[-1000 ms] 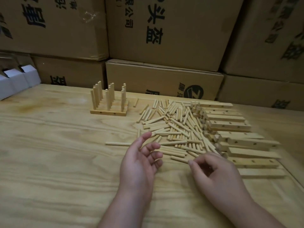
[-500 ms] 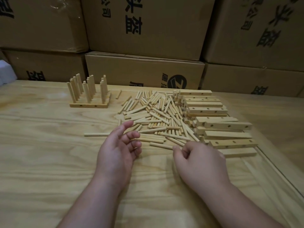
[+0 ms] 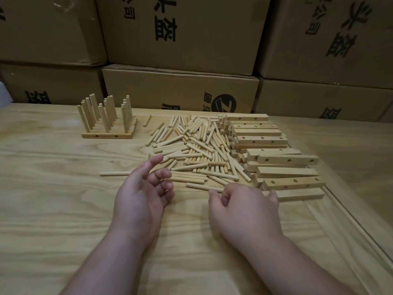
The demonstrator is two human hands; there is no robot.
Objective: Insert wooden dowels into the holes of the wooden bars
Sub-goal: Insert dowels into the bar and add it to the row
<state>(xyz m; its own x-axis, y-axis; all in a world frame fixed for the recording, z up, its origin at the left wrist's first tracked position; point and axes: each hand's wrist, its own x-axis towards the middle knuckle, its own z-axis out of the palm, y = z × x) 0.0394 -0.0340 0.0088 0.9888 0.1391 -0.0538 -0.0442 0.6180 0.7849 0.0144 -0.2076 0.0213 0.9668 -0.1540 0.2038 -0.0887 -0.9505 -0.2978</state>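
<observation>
A: Hands first, nearest the cam. Left hand (image 3: 141, 194) sits palm turned inward on the bench (image 3: 53, 199), fingers loosely curled, index stretched fwd, holding nothing.

B: And the right hand (image 3: 244, 207)?

A: Knuckles up, fingers curled under, thumb tucked near the index. Can't tell if that grip has a dowel in it, since the fingertips are hidden under the hand. It's touching or just at the near edge of the dowel pile (image 3: 197, 150).

B: Where's the pile vs the hands?

A: Just beyond both, loose dowels lying flat every which way. Left index tip is right at its near-left edge. One stray dowel (image 3: 114, 173) lies alone, just beyond-left of the left hand.

B: Bars?

A: Stack of wooden bars (image 3: 276, 158) beyond-right of the right hand, laid crosswise, some w/ holes showing on the side faces. Nearest bar (image 3: 299, 195) is just beside the right hand's little-finger side.

B: Anything done?

A: Far-left of the left hand, well apart: finished bars (image 3: 108, 135) set side by side, dowels standing upright in rows, approx vertical. Another single dowel (image 3: 147, 120) lies btwn that block and the pile.

B: Behind?

A: Stacked cardboard boxes (image 3: 180, 90) w/ black print along the bench's far edge.
</observation>
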